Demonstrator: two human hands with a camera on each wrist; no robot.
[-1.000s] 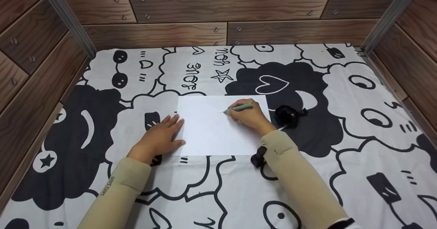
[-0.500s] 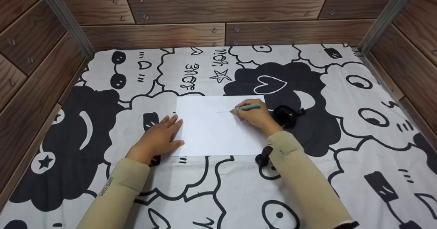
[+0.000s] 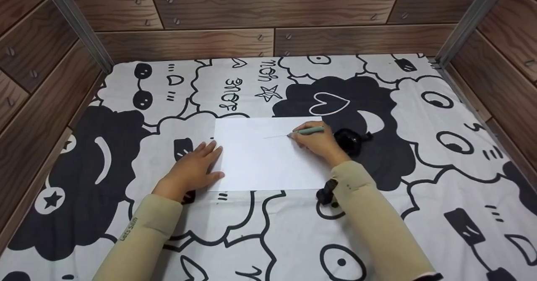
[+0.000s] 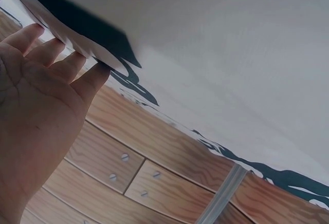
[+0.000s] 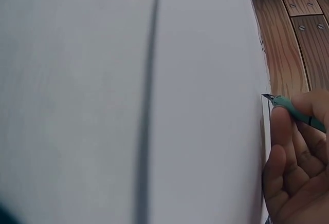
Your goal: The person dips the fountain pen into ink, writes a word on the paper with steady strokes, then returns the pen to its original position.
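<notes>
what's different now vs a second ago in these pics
The right hand and its pen have moved right across the paper, and the line has grown longer that way. Nothing was picked up or let go. The left hand still rests at the paper's left edge.

A boothlike enclosure [image 3: 184, 44] here, plank-patterned walls [image 3: 272, 6] on three sides, metal posts [image 3: 75, 24] at the corners, cartoon-print cloth [image 3: 302, 230] spread below!
</notes>
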